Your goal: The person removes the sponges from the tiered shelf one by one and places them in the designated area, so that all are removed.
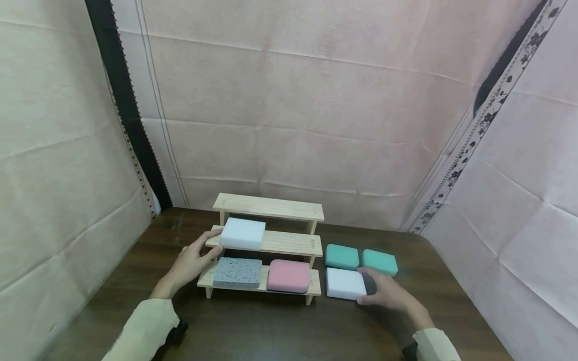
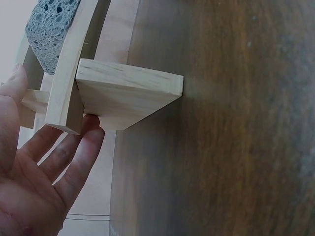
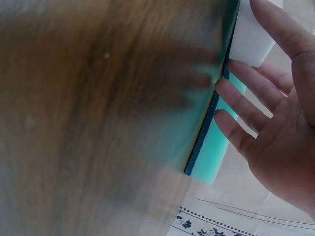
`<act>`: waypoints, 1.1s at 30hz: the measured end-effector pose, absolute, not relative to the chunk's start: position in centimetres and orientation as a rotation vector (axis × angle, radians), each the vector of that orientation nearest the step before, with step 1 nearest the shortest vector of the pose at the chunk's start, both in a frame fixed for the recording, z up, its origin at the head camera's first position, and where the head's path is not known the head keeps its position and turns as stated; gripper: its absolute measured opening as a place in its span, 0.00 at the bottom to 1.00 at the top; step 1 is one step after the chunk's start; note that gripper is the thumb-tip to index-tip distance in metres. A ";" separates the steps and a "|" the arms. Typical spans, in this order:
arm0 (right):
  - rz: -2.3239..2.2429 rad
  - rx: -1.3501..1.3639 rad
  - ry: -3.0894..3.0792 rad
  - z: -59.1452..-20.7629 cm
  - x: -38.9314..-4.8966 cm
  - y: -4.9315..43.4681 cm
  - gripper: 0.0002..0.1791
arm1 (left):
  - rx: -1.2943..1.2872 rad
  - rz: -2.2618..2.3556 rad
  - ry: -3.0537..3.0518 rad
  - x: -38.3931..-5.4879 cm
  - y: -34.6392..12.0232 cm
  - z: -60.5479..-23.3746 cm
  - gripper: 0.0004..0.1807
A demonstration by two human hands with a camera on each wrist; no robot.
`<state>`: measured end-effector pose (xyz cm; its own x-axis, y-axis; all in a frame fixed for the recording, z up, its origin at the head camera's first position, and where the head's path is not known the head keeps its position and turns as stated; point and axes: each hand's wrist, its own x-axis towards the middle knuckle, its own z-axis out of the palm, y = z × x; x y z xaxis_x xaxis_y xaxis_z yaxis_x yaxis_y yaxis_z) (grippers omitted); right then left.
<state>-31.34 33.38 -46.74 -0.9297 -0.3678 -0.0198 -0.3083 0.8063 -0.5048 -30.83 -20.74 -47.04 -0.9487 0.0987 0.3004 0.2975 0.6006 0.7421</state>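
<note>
- I record the left sleeve (image 1: 146,326): pale cream cloth, its edge slightly uneven.
- I log a black, blocky wrist piece (image 1: 177,332) at its inner side, detail too small to read.
- I find the right sleeve (image 1: 435,345) matching in colour.
- I note a dark wrist piece (image 1: 410,352) there too, only partly visible.

Six sponges are there: two white sponges (image 1: 243,233) (image 1: 345,284), two teal scouring sponges (image 1: 341,256) (image 1: 380,261), one pink scouring sponge (image 1: 288,276) and one blue-grey porous sponge (image 1: 237,272). There is one wooden stand (image 1: 268,206) with three shelves, and one wooden surface (image 1: 253,331). Two sets of fingers appear, the left fingers (image 2: 81,162) and the right fingers (image 3: 243,105), with two pale sleeves (image 1: 146,326) (image 1: 438,346). Three cloth panels (image 1: 58,150) (image 1: 289,110) (image 1: 519,220) show.
</note>
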 end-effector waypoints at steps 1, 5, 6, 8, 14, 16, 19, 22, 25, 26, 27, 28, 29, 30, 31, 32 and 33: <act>-0.774 -0.548 2.871 -46.8 -31.3 33.3 0.48 | -0.328 -1.267 -2.599 -30.8 -20.8 -47.1 0.31; -0.764 -0.567 2.867 -46.9 -31.3 33.3 0.48 | -0.339 -1.271 -2.590 -30.8 -20.8 -47.1 0.31; -0.765 -0.567 2.864 -46.9 -31.3 33.3 0.49 | -0.341 -1.273 -2.588 -30.8 -20.8 -47.1 0.31; -0.765 -0.546 2.855 -46.9 -31.3 33.4 0.50 | -0.340 -1.274 -2.587 -30.8 -20.8 -47.1 0.31; -0.799 -0.511 2.815 -46.6 -31.2 33.7 0.53 | -0.342 -1.277 -2.587 -30.9 -20.8 -47.1 0.31; -0.802 -0.520 2.818 -46.5 -31.1 33.8 0.53 | -0.339 -1.277 -2.589 -31.0 -20.8 -47.2 0.32; -0.802 -0.517 2.823 -46.2 -31.0 33.9 0.53 | -0.331 -1.275 -2.597 -31.0 -20.9 -47.2 0.32; -0.805 -0.484 2.822 -45.7 -30.9 33.9 0.53 | -0.326 -1.272 -2.599 -31.0 -20.9 -47.2 0.32; -0.820 -0.452 2.819 -45.2 -30.8 33.9 0.53 | -0.331 -1.271 -2.593 -31.0 -20.9 -47.2 0.32; -0.825 -0.446 2.819 -45.1 -30.8 33.8 0.54 | -0.334 -1.270 -2.589 -30.9 -20.9 -47.2 0.32; -0.829 -0.438 2.820 -45.0 -30.8 33.8 0.53 | -0.337 -1.266 -2.585 -30.9 -20.9 -47.2 0.32; -0.829 -0.441 2.822 -44.9 -30.8 33.8 0.53 | -0.341 -1.263 -2.581 -31.0 -20.9 -47.2 0.31; -0.831 -0.435 2.823 -44.9 -30.9 33.8 0.53 | -0.345 -1.259 -2.578 -31.0 -20.9 -47.3 0.31; -0.829 -0.434 2.826 -44.8 -30.9 33.8 0.53 | -0.348 -1.255 -2.576 -31.0 -20.9 -47.3 0.31; -0.841 -0.426 2.824 -44.6 -30.9 33.7 0.53 | -0.351 -1.251 -2.575 -31.0 -20.9 -47.3 0.31; -0.846 -0.432 2.824 -44.5 -30.9 33.7 0.53 | -0.355 -1.250 -2.573 -31.0 -20.9 -47.3 0.31; -0.854 -0.441 2.823 -44.4 -30.9 33.7 0.53 | -0.358 -1.248 -2.571 -31.0 -20.9 -47.3 0.31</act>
<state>-30.88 33.66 -44.37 -0.9437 -0.3241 -0.0663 -0.2330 0.7935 -0.5622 -31.01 -20.92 -47.33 -0.9357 0.1063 0.3364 0.3300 0.6008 0.7281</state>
